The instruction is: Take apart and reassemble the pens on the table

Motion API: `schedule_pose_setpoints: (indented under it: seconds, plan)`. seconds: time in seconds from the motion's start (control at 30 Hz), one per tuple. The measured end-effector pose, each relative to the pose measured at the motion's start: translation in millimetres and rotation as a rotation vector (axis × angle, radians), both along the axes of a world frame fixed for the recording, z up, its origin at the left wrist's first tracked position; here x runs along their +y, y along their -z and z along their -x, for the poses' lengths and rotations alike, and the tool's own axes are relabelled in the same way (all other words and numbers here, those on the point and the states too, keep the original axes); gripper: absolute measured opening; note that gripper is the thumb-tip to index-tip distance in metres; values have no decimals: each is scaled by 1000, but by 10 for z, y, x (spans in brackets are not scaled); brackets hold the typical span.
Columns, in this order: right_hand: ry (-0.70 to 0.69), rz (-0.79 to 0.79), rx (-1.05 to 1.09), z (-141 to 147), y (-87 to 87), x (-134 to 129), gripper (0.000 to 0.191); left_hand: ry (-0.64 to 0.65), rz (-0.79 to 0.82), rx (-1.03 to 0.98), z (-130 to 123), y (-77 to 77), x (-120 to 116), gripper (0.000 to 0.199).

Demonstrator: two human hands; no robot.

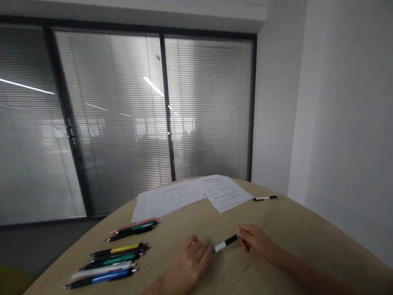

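A black-and-white pen (pixel 225 243) spans the gap between my two hands, just above or on the table; I cannot tell which. At its lower left end, my left hand (pixel 193 260) is closed, with the pen's end hidden by the fingers. The fingertips of my right hand (pixel 250 237) pinch its black upper right end. To the left of my hands lie several pens in a loose row, including a blue pen (pixel 112 275), a white pen (pixel 102 269), a green pen (pixel 118 258) and a yellow pen (pixel 125 248).
Farther back on the wooden table (pixel 181 225) lies another group with a red pen (pixel 133 225) and a black pen (pixel 130 233). Printed sheets (pixel 168 198) and a single page (pixel 227 192) rest near the far edge, with another black-and-white pen (pixel 265 198) beside them.
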State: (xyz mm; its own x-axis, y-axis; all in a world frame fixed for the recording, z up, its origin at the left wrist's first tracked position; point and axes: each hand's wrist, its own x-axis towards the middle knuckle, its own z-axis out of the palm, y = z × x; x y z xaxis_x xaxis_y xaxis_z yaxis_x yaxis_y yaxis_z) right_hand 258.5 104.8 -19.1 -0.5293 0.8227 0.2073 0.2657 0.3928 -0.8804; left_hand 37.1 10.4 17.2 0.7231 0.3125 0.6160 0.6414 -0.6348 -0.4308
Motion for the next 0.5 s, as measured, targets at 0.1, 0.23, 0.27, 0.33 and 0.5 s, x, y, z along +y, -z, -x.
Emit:
schedule_pose_setpoints:
  seconds: [0.1, 0.23, 0.27, 0.33, 0.5]
  plan:
    - [26, 8, -5, 11, -14, -9, 47, -4, 41, -112, 15, 15, 27, 25]
    - [29, 35, 9, 29, 23, 25, 47, -48, 247, -354, 32, 41, 56, 17]
    - [28, 44, 15, 33, 34, 33, 47, -84, 328, -436, 26, 36, 53, 13]
    - [23, 59, 23, 38, 49, 38, 48, -164, 501, -648, 0, 10, 39, 9]
    - [-20, 62, 52, 44, 47, 21, 50, -118, 850, -1087, -90, -104, 11, 7]
